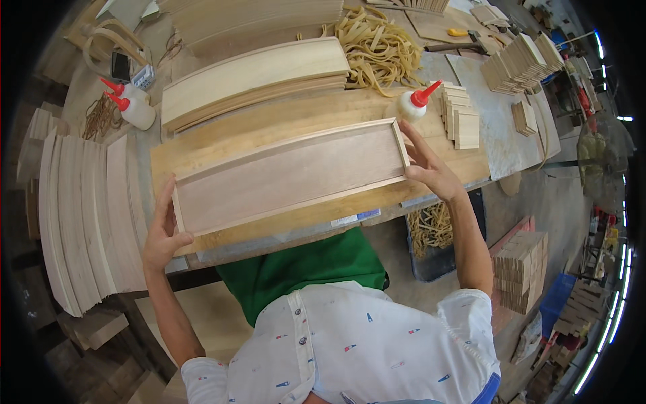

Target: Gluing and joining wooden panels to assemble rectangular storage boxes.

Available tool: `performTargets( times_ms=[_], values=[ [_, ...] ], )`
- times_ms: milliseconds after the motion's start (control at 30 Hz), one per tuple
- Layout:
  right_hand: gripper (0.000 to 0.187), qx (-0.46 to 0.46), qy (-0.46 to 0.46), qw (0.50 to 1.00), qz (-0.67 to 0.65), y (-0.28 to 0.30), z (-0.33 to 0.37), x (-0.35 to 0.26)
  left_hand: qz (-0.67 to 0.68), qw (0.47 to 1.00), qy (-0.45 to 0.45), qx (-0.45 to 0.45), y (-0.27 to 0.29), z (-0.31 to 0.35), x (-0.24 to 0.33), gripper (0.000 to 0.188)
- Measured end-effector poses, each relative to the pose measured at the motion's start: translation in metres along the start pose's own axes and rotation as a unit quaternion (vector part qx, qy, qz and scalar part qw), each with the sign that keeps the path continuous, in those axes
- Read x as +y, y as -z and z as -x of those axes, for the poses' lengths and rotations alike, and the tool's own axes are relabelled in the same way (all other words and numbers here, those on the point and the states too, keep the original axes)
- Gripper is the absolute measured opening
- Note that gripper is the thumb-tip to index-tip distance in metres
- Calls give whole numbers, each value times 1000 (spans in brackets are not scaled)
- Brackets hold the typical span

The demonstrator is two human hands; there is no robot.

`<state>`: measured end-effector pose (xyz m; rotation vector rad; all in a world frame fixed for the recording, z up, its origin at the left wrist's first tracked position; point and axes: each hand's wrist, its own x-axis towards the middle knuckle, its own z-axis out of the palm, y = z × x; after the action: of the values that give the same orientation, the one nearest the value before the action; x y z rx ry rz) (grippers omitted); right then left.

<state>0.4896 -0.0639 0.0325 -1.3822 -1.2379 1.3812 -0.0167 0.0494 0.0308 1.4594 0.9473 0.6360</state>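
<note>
A long, shallow wooden tray (296, 174) with a thin raised rim lies in front of me over a wooden board (464, 161) on the workbench. My left hand (163, 232) grips its left end, thumb at the near corner and fingers along the short side. At the other end my right hand (434, 168) is closed round the short side. A white glue bottle (412, 104) with a red nozzle stands just beyond the tray's far right corner. Behind the tray is a stack of long pale wood panels (259, 77).
Small wood slats (465, 128) lie right of the glue bottle. Tan rubber bands (377, 47) are heaped at the back. Two more glue bottles (139, 113) stand at left, near upright long boards (87, 215). A dark bin (434, 252) sits below the bench's right side, near stacked wood blocks (521, 273).
</note>
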Motion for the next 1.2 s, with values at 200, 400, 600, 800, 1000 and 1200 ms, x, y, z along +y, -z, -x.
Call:
performTargets(
  times_ms=[200, 400, 600, 800, 1000, 1200],
  values=[
    [132, -29, 69, 949, 306, -2, -11, -30, -24, 1000, -8, 10, 2, 0, 0, 118],
    [125, -49, 82, 916, 389, -1, -18, -31, -23, 1000, -1, 9, 2, -1, 0, 117],
    [112, -37, 107, 908, 403, -5, -16, -46, -2, 1000, -2, 13, 6, 3, -7, 122],
    [35, 151, 207, 883, 394, -20, -60, -88, -6, 1000, -8, 3, 10, 2, -13, 126],
    [17, 174, 109, 764, 611, 4, -193, -79, 30, 999, -12, 10, 4, 3, -9, 135],
    [19, 173, 18, 688, 705, 26, -242, -40, 109, 983, -39, 140, 7, 24, -18, 129]
  ],
)
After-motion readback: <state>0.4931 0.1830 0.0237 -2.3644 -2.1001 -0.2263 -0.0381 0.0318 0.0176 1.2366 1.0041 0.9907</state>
